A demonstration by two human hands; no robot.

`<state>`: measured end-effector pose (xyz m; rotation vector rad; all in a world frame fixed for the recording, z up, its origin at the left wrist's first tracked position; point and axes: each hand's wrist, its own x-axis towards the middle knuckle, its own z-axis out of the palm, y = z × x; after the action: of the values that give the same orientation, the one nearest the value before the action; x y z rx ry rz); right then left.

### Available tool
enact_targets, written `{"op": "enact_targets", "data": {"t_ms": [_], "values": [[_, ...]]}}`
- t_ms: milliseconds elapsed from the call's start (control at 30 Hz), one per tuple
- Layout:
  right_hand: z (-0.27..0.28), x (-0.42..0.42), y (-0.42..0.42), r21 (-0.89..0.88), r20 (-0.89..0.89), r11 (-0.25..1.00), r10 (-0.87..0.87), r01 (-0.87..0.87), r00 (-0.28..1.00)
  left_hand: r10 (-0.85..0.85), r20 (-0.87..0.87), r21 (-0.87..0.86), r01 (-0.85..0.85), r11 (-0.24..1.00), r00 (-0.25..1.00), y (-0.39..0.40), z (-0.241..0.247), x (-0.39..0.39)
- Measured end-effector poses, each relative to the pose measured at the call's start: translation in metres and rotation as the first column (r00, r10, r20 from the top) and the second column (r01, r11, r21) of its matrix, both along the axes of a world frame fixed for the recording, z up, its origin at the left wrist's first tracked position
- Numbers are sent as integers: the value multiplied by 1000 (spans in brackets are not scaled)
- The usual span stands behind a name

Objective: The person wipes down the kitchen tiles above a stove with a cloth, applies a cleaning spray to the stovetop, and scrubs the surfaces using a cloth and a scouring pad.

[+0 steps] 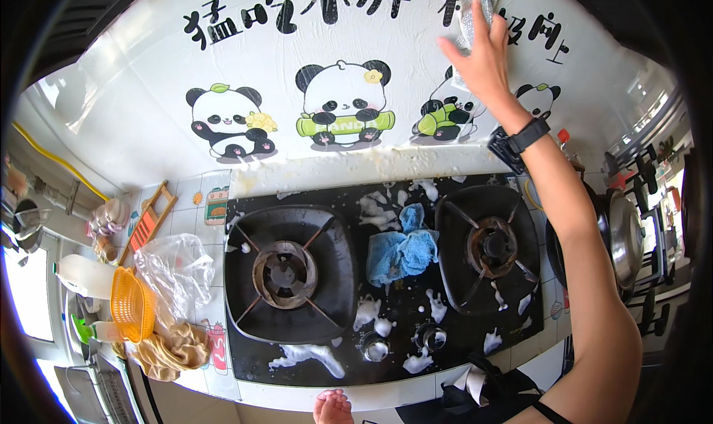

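Observation:
My right hand (483, 56) is raised against the panda-decorated wall panel (278, 61), its fingers spread over a silvery-grey cloth (478, 0) that lies flat on the panel. My left hand (333, 406) is low at the counter's front edge, fingers curled, with nothing visible in it. Between them is a black two-burner gas hob (334, 201) with white foam (309, 357) in patches. A crumpled blue cloth (404, 248) lies between the left burner (284, 274) and the right burner (494, 247). Foam also touches the two control knobs (376, 347).
At the left stand an orange plastic basket (132, 307), a clear plastic bag (178, 273), a tan cloth (172, 351), a white bottle (83, 276) and a green-topped spray bottle (97, 331). A lidded metal pan (623, 237) is right of the hob, beyond my right arm.

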<state>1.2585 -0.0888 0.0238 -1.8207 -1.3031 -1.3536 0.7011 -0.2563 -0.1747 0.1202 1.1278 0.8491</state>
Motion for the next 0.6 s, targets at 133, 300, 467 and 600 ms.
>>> {"op": "enact_targets", "data": {"t_ms": [133,300,467,600], "values": [[4,-17,22,107,-194,989,-81,103,978,-8,-42,-5,8,1000,999,6,6,5],[0,-31,32,166,-226,979,-74,114,971,-39,-27,14,39,999,999,11,8,5],[0,-26,33,165,-288,984,-19,69,957,-55,-33,12,55,998,998,19,14,8],[1,-28,33,175,-275,982,-25,76,961,-64,22,48,63,997,998,17,10,0]]}}
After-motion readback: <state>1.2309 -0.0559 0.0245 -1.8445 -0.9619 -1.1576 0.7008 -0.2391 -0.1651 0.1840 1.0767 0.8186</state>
